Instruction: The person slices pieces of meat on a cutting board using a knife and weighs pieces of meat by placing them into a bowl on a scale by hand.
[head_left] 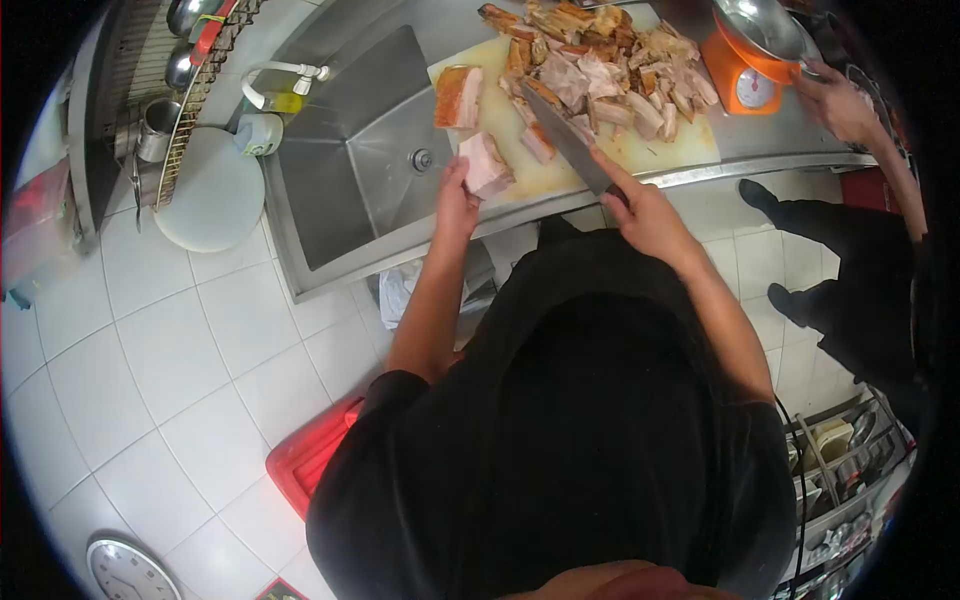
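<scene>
My left hand (456, 204) is closed on a pale block of meat (486, 166) at the front left of the cutting board (640, 152). My right hand (645, 212) grips the handle of a large knife (568, 137), whose broad blade points up and left over the board. Behind my left hand lies a second block of meat with browned skin (458, 97). A heap of chopped, browned meat (610, 65) covers the board's middle and back, partly behind the blade. A small cut piece (537, 143) lies left of the knife.
A steel sink (370, 160) adjoins the board on the left, with a white tap (285, 80) behind it. To the right, another person's hand (838, 100) is at an orange scale (745, 75) with a metal bowl. That person stands close on my right.
</scene>
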